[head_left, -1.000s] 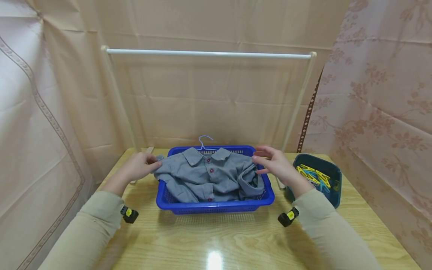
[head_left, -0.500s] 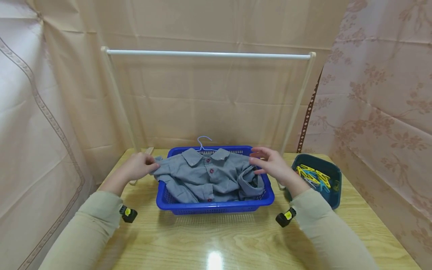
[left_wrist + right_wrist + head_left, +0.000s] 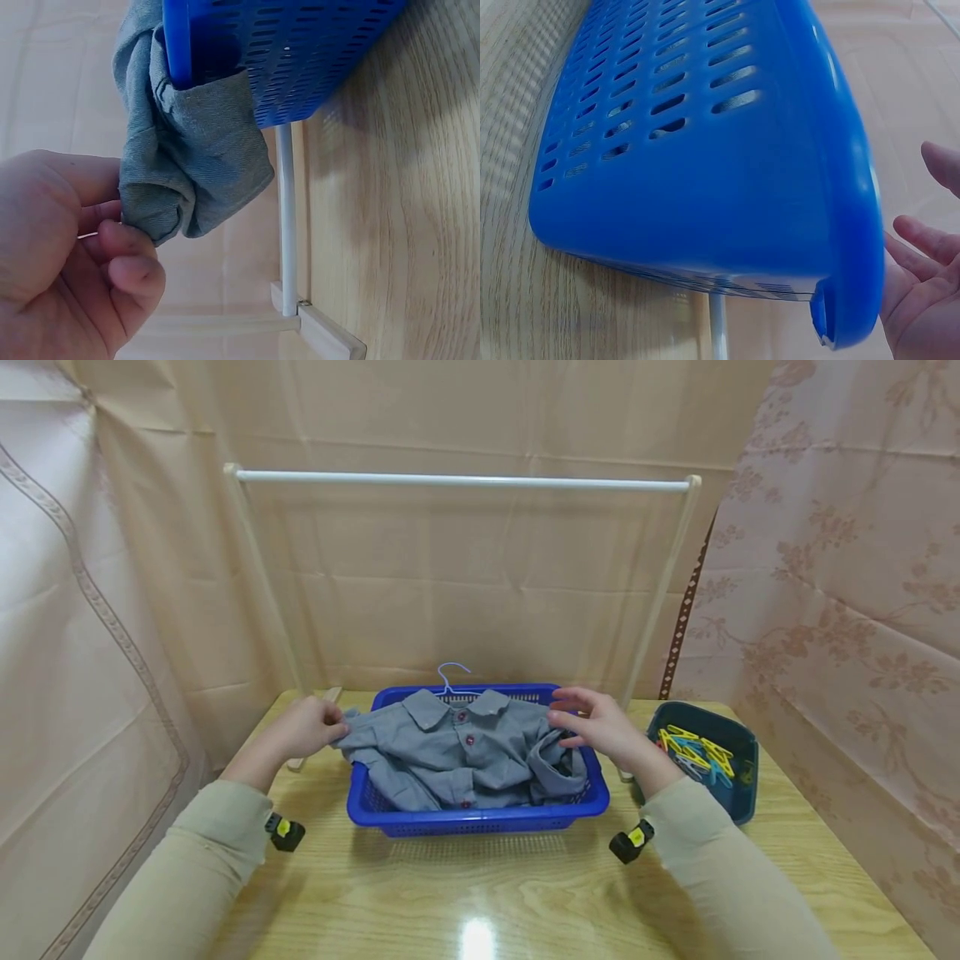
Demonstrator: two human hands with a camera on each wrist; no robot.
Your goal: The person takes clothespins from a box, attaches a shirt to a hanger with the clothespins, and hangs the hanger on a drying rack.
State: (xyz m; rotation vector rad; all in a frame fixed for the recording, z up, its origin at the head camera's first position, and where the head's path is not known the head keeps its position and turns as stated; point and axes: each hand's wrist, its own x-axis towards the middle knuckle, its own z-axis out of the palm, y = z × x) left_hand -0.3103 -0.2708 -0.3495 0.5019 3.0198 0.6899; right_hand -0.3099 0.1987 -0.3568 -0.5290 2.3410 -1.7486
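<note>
A grey button-up shirt (image 3: pixel 495 760) on a pale hanger (image 3: pixel 453 681) lies in a blue plastic basket (image 3: pixel 480 817), its collar toward the back. My left hand (image 3: pixel 306 727) pinches the shirt's left-side sleeve, which hangs over the basket rim in the left wrist view. At the shirt's other shoulder is my right hand (image 3: pixel 600 727), fingers spread and thumb apart. The right wrist view has this hand (image 3: pixel 930 292) beyond the basket rim with nothing visible in its fingers; whether it touches the cloth cannot be told.
Behind the basket stands a rack with a white rail (image 3: pixel 465 481) on two upright posts. A dark green bin (image 3: pixel 742 793) of yellow and blue clothespins (image 3: pixel 697 752) sits to the right on the wooden table (image 3: pixel 420 893). Curtains hang around the back and sides.
My left hand has drawn slightly left, with the sleeve and hanger shifting a little the same way. My right hand has also moved slightly left.
</note>
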